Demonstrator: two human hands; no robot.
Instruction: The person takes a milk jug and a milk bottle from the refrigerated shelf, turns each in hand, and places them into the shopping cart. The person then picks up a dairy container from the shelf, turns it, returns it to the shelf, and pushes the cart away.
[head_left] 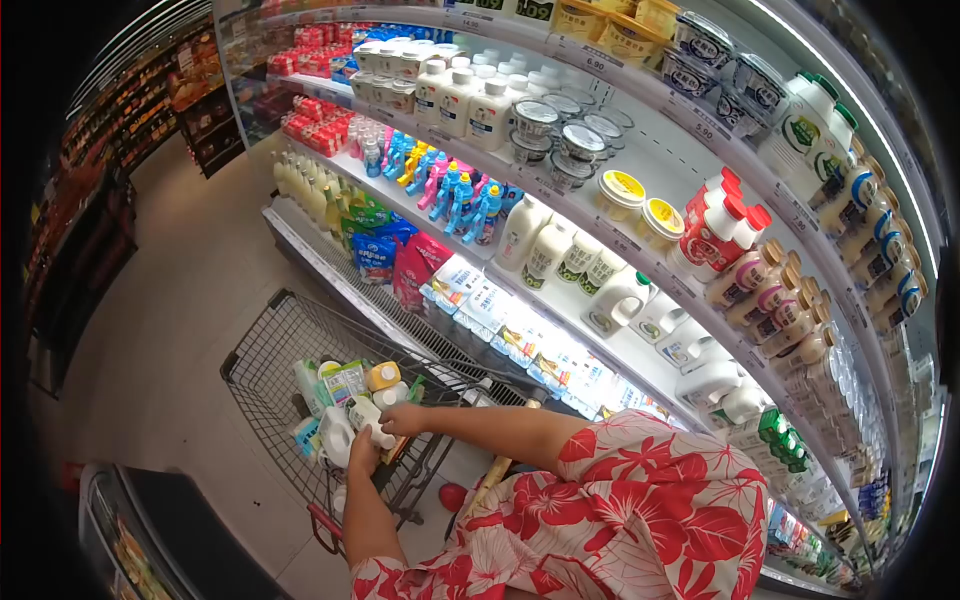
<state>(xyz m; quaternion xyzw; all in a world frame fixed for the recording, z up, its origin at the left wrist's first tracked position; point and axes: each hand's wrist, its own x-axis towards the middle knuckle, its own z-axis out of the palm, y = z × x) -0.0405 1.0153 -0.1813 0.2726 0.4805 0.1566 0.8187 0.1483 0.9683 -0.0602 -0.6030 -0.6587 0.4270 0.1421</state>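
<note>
My left hand (364,451) and my right hand (403,420) come together over the shopping cart (262,345). Between them is a white container (366,414), with the fingers of both hands closed around its near side; its label is too small to read. Just left of my left hand lies a white jug with a handle (337,436). A bottle with an orange-yellow top (383,376) and a green-and-white packet (346,382) rest in the cart beyond my hands. My fingertips are partly hidden.
A curved refrigerated shelf (640,262) runs along the right, stocked with white milk bottles (550,250), yogurt tubs (622,188) and red-capped bottles (718,232). Bagged goods (375,250) stand on the lower shelf. A dark display case (190,530) is at lower left, beside the tiled floor (180,400).
</note>
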